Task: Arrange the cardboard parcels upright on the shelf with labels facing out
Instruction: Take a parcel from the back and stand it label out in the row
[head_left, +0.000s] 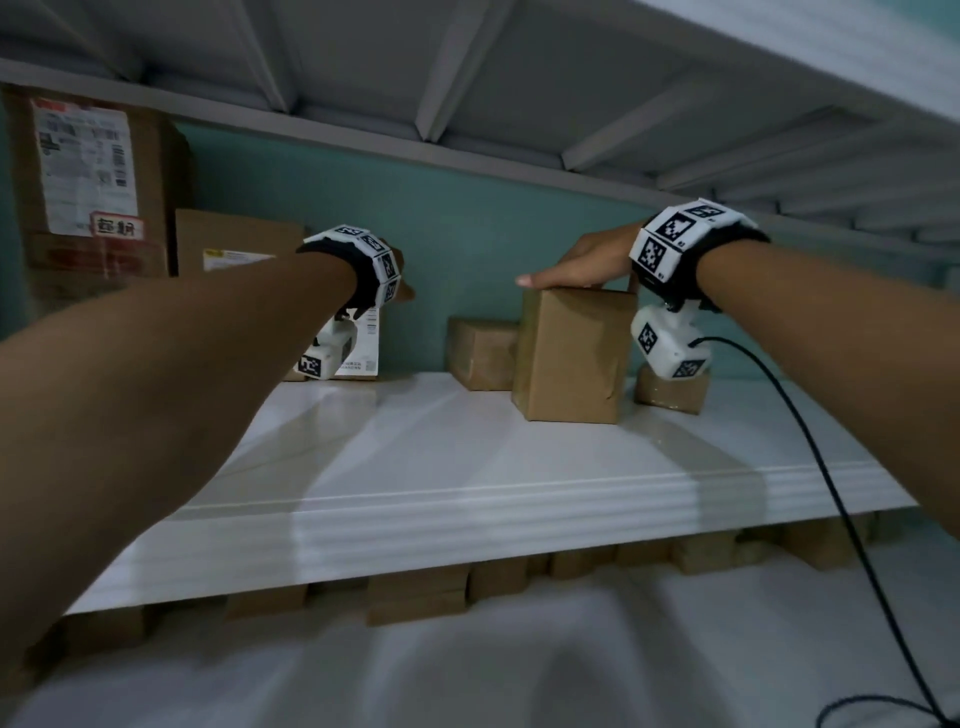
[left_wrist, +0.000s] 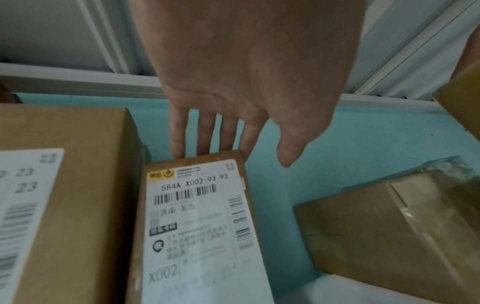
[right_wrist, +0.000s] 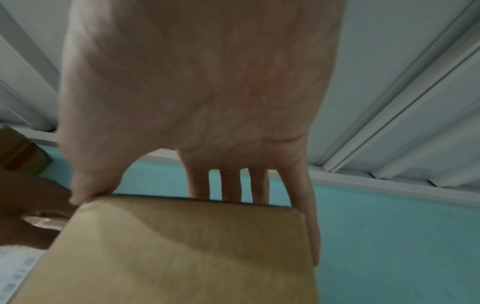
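On the white shelf (head_left: 467, 467) a plain brown parcel (head_left: 571, 358) stands upright with no label showing. My right hand (head_left: 571, 265) grips its top. In the right wrist view the thumb sits on the near left corner of the parcel (right_wrist: 194, 246) and the fingers (right_wrist: 231, 185) reach down behind its far edge. Further left stands a small labelled parcel (head_left: 366, 343), its white label (left_wrist: 197, 226) facing out. My left hand (left_wrist: 246, 144) hovers over it, straight fingers (left_wrist: 179, 139) reaching behind its top edge, thumb apart in front.
A tall labelled box (head_left: 88, 182) and a medium box (head_left: 234, 244) stand at the left. Two small taped parcels (head_left: 480, 353) (head_left: 670, 389) lie by the back wall. Several parcels (head_left: 415, 592) sit under the shelf. A black cable (head_left: 831, 467) hangs from my right wrist.
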